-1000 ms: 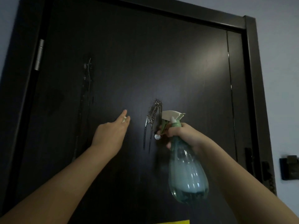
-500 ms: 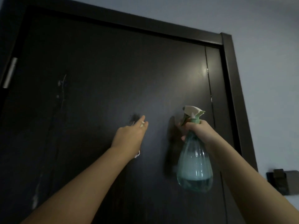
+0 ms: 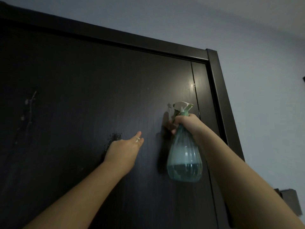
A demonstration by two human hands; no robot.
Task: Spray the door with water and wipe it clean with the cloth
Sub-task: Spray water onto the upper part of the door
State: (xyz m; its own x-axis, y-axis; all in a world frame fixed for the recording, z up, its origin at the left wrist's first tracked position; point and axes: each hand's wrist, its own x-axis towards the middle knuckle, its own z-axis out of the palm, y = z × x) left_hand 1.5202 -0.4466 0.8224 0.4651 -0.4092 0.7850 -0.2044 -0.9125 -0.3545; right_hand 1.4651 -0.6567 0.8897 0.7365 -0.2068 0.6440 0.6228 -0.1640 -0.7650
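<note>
right hand [image 3: 186, 122] grips spray bottle [image 3: 184, 156] at door [image 3: 99, 90]

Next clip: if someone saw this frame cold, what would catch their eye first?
Probably the pale green spray bottle, about a quarter full, which the right hand grips by the neck, nozzle towards the upper right part of the dark door. Next, the left hand reaching flat towards the door's middle, a small white scrap showing at its fingers, beside a wet patch.

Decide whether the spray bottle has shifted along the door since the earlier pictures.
Yes. The spray bottle has moved rightward across the door, from beside the central wet patch toward the right frame.
</note>
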